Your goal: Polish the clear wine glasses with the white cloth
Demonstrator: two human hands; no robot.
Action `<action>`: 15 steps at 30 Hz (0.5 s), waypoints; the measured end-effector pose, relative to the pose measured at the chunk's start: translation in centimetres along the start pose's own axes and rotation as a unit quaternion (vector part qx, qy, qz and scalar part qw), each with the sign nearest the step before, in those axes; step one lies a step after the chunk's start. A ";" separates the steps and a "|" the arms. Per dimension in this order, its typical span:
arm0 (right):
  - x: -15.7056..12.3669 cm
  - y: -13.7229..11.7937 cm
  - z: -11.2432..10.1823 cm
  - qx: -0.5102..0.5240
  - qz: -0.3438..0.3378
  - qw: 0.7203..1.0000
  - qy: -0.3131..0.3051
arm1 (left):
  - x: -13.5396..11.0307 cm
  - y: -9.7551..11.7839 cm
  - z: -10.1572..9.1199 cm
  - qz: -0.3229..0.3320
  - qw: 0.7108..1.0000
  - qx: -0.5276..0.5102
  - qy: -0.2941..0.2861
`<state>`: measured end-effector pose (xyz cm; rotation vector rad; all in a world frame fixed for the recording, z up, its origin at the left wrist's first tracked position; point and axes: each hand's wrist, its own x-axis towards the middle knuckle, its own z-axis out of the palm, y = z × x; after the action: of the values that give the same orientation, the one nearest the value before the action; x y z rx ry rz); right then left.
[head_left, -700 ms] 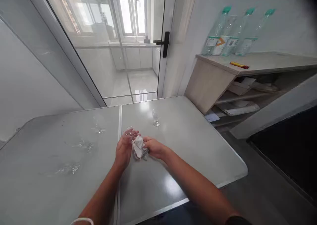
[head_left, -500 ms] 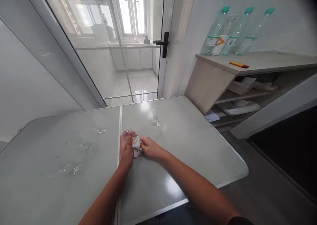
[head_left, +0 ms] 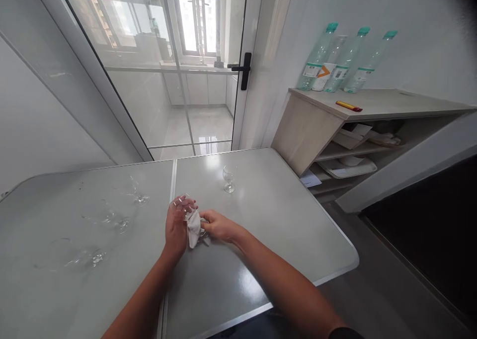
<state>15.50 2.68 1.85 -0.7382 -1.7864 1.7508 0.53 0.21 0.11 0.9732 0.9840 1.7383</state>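
Note:
My left hand [head_left: 176, 229] is wrapped round the bowl of a clear wine glass [head_left: 183, 205], which lies tilted above the table. With its fingers closed, my right hand [head_left: 218, 224] grips a white cloth [head_left: 194, 228] against the stem end of that glass. Part of the glass's foot shows below the right fingers; the cloth hides the rest. Beyond my hands, another stemmed glass [head_left: 229, 179] stands upright on the table. To the left are several more clear glasses, among them one glass [head_left: 97, 257] near the front and one glass [head_left: 140, 199] farther back.
The pale table [head_left: 283, 219] has a metal seam running front to back. Behind it is a glass door [head_left: 208, 90] with a black handle [head_left: 245, 70]. On the right, a wooden shelf unit [head_left: 298, 125] carries several plastic bottles [head_left: 337, 65] and a yellow-red packet [head_left: 349, 106].
The whole view has shifted, so the table and hands appear a little farther left. Both hands keep hold of the glass and cloth, with a small shift of the cloth.

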 end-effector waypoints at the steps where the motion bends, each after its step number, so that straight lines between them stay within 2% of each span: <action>1: -0.2 -0.3 -0.1 -0.073 -0.012 0.997 0.022 | 0.0 0.1 -0.1 0.026 0.999 0.026 -0.014; 3: -0.6 -0.8 0.2 -0.242 -0.029 0.965 0.098 | 0.1 0.2 -0.4 0.064 0.995 0.062 -0.035; 5: -0.5 -0.9 0.7 -0.319 -0.029 0.933 0.164 | 0.3 0.2 -0.8 0.077 0.994 0.072 -0.035; 6: -0.4 -0.8 1.0 -0.299 -0.026 0.940 0.164 | 0.4 0.0 -0.9 0.072 0.995 0.068 -0.031; 7: -0.2 -0.7 1.3 -0.239 -0.019 0.960 0.145 | 0.5 -0.1 -1.1 0.060 0.996 0.057 -0.030; 9: 0.1 -0.4 1.4 -0.051 0.011 0.997 0.064 | 0.5 -0.5 -1.3 0.017 0.999 0.016 -0.044; 10: 0.3 -0.3 1.2 0.044 0.030 0.998 0.014 | 0.5 -0.6 -1.4 -0.005 0.998 -0.008 -0.054; 12: 0.3 -0.2 0.7 0.169 0.063 0.982 -0.053 | 0.5 -0.8 -1.3 -0.033 0.996 -0.046 -0.065; 14: 0.2 -0.2 0.1 0.182 0.070 0.980 -0.049 | 0.5 -0.9 -1.2 -0.038 0.996 -0.058 -0.062; 15: 0.0 -0.3 -0.1 0.144 0.062 0.987 -0.027 | 0.4 -0.9 -1.1 -0.032 0.996 -0.053 -0.056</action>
<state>15.55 2.74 2.19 -0.6968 -1.5029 2.0728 -0.30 0.66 -1.00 0.9495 0.8329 1.6472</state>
